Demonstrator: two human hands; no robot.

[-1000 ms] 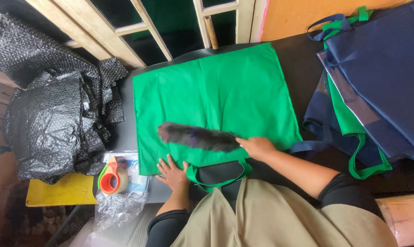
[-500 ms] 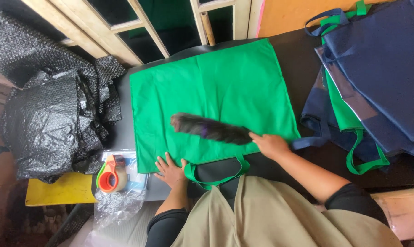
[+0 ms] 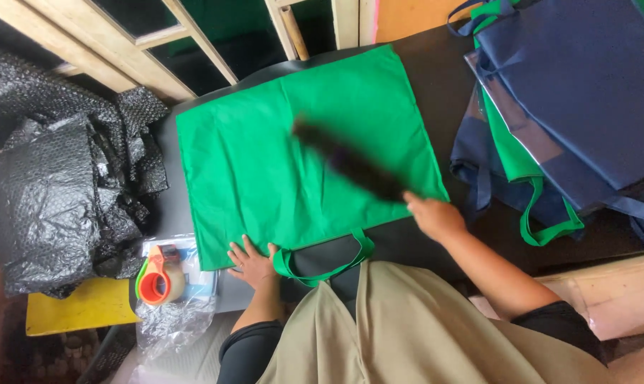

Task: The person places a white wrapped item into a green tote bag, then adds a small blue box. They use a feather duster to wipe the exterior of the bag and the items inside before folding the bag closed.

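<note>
A green fabric tote bag (image 3: 279, 163) lies flat on a dark table, its handle (image 3: 322, 267) hanging over the near edge. My left hand (image 3: 249, 262) presses flat on the bag's near left corner, fingers spread. My right hand (image 3: 436, 217) grips the end of a dark, fluffy duster brush (image 3: 347, 162), which is blurred with motion and lies diagonally across the bag's right half.
A stack of navy and green bags (image 3: 571, 107) sits at the right. Crumpled black bubble wrap (image 3: 52, 185) is heaped at the left. A tape dispenser with an orange core (image 3: 158, 281) rests on clear plastic near a yellow surface (image 3: 80, 309). Wooden window bars (image 3: 194, 43) run behind the table.
My right hand has swept the duster from the bag's near edge up and to the right across the fabric. My left hand has stayed on the near left corner.
</note>
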